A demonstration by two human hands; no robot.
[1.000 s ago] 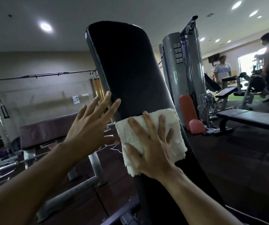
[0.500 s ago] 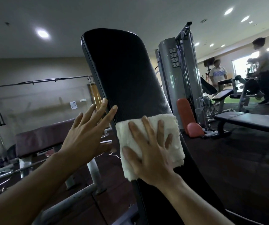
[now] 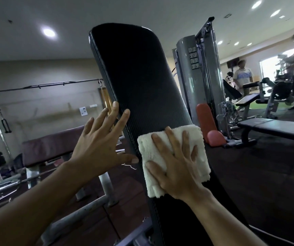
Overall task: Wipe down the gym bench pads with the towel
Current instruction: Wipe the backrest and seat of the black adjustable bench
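Note:
A tall black textured bench back pad (image 3: pixel 139 82) rises steeply in front of me. A folded cream towel (image 3: pixel 151 150) lies flat against the pad about halfway up. My right hand (image 3: pixel 178 167) presses on the towel with fingers spread and straight. My left hand (image 3: pixel 100 141) rests with straight fingers against the pad's left edge, its thumb pointing toward the towel. The lower part of the pad runs down behind my right forearm.
A maroon flat bench (image 3: pixel 54 146) stands at the left, with a cable station (image 3: pixel 2 121) behind it. A grey weight-stack machine (image 3: pixel 201 82) with red pads (image 3: pixel 204 119) stands right of the pad. A black flat bench (image 3: pixel 275 128) lies at the right. Two people (image 3: pixel 242 77) stand far right.
The towel and my right hand have stayed at about the same height on the pad. My left hand stays on the pad's left edge. The view has tilted down slightly.

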